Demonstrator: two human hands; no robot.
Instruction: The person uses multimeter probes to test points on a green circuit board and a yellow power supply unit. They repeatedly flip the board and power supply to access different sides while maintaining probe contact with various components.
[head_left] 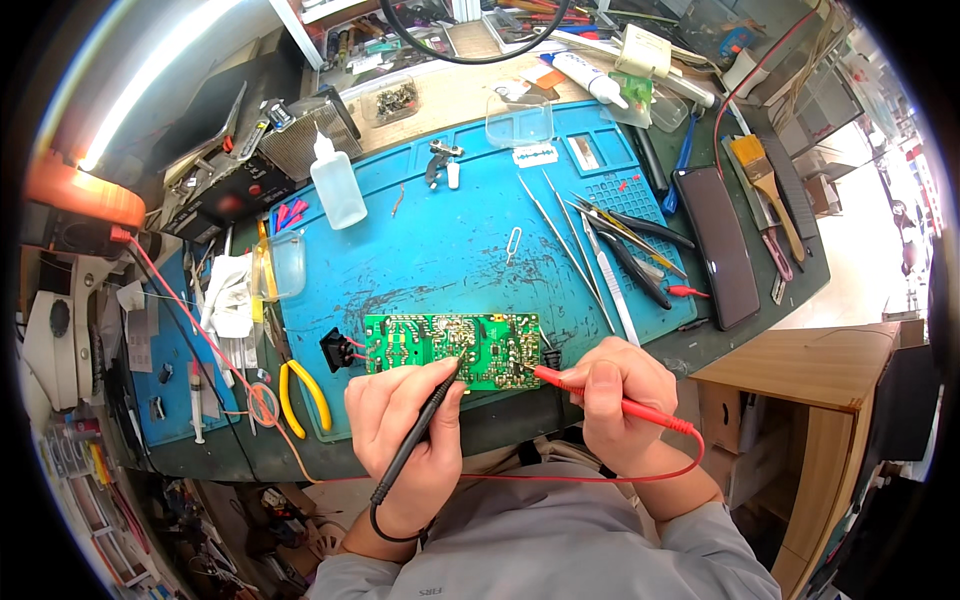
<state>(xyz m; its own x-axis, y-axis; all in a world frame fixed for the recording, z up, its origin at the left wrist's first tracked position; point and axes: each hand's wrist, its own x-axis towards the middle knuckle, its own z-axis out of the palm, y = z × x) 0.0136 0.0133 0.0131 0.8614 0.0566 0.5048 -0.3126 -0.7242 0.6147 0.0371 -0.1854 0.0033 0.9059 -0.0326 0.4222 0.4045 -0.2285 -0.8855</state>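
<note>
A green circuit board (400,340) lies solder side up at the near edge of the blue work mat (430,270). My left hand (400,430) is closed round a black test probe (415,435), its tip down at the board's middle. In my right hand (620,400) is a red test probe (640,410), its tip at the board's right part. Whether either tip touches metal is too small to tell. A black socket (337,350) on red wires hangs off the board's left end. The left hand covers the board's lower left edge.
Yellow-handled pliers (305,398) lie left of the board. Tweezers (565,240), a scalpel (615,285) and a phone (716,245) lie to the right. A white squeeze bottle (338,185) stands farther back. The red probe lead (560,478) crosses in front of my body.
</note>
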